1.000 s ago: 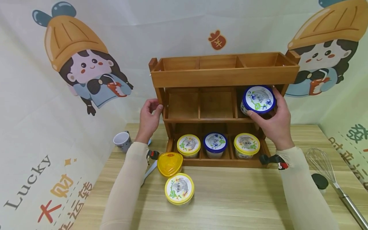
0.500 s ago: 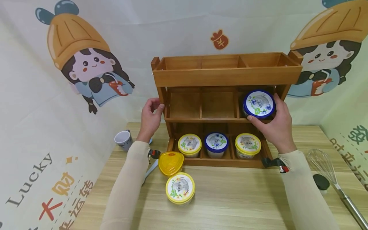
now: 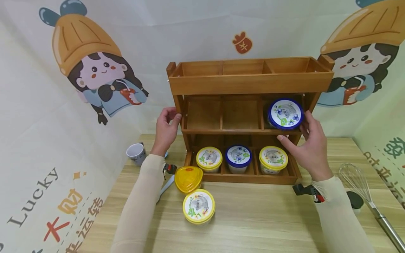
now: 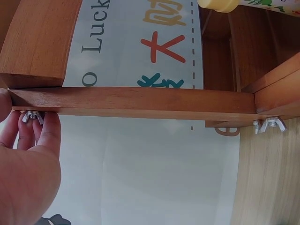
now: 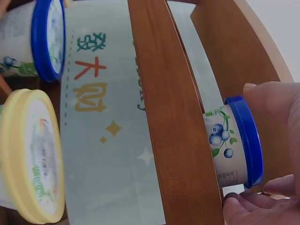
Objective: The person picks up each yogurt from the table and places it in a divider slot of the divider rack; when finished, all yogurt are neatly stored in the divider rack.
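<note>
A brown three-tier wooden rack (image 3: 250, 85) stands against the back. My left hand (image 3: 165, 130) grips its left side post, thumb on one face and fingertips on the other, beside a wing nut (image 4: 33, 116) in the left wrist view. On the right of the middle tier sits a blue-lidded tub (image 3: 285, 114) printed with blueberries. My right hand (image 3: 311, 149) is spread just right of this tub, thumb away from the lid and fingertips close to its side. Along the bottom tier stand two yellow-lidded tubs (image 3: 209, 159) with a blue-lidded one (image 3: 238, 156) between them.
Another yellow-lidded tub (image 3: 198, 206) stands on the wooden table (image 3: 250, 214), in front of an amber yellow container (image 3: 188, 179). A pale spoon handle (image 3: 166, 188) and a cup (image 3: 136, 154) are at left. A whisk (image 3: 360, 184) and a black-capped jar (image 3: 354, 200) lie right.
My right hand has set the blue-lidded tub down into the right middle compartment, let go and drawn back down and right. The left hand keeps its grip on the rack.
</note>
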{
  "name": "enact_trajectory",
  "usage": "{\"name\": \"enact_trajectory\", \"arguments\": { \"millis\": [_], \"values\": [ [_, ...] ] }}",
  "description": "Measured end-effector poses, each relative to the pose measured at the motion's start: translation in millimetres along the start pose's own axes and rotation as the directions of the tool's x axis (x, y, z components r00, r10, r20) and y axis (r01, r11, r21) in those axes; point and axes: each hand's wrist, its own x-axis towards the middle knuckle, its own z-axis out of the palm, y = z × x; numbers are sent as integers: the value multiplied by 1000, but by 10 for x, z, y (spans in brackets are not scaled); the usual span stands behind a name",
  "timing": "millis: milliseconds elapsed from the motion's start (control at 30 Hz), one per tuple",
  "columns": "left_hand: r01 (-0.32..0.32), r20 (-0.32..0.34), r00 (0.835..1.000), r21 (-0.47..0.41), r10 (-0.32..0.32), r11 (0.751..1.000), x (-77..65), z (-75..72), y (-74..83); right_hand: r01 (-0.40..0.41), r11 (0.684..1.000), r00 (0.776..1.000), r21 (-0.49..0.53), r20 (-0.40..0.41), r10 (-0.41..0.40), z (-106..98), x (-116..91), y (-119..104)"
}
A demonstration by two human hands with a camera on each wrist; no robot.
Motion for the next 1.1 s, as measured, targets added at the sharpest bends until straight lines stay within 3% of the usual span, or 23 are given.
{"name": "enact_trajectory", "arguments": {
  "millis": [433,833,1100],
  "values": [
    [13,-3,1000,8,-13,1000,-7,-4,-1,102,994,994,29,31,-103,31,-438,79],
    [26,8,1000,21,-26,999,-25,-39,-20,117,987,966,114,215,-140,365,-750,137],
    [19,5,1000,11,-19,1000,-5,-9,1,140,988,930,71,333,-155,606,-853,116]
  ]
}}
